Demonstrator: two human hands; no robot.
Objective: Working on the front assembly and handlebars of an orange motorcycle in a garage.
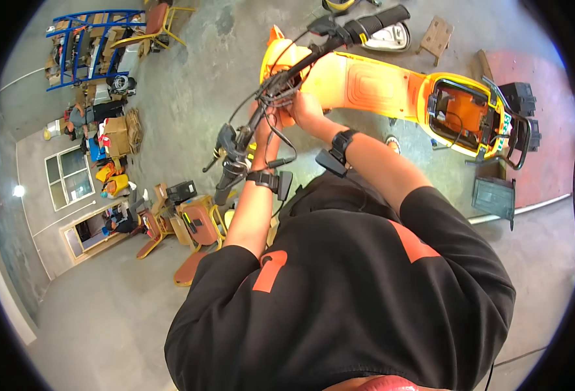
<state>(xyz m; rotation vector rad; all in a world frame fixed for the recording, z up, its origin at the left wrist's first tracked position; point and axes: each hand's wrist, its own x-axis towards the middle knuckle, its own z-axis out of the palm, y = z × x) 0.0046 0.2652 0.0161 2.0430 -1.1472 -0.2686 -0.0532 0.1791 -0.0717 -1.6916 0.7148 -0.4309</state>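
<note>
A yellow-orange electric scooter [372,81] stands in front of me, its seat off and the frame opening exposed. Its bare black handlebar [320,51] runs diagonally, with a bundle of black cables [276,91] at the middle. My left hand [268,124] reaches up under the bar into these cables, fingers curled and partly hidden. Close beside it, my right hand [306,109] is bent inward at the wiring near the steering column, fingers closed. What either hand pinches is too small and covered to make out. Black straps with small devices circle both wrists.
Brown-seated chairs [199,225] stand at left, with cardboard boxes [115,137] and a blue metal rack [92,45] beyond. A wooden stool [436,38] and a white scooter part [392,38] lie past the handlebar. A dark crate [494,195] sits right of the scooter's rear.
</note>
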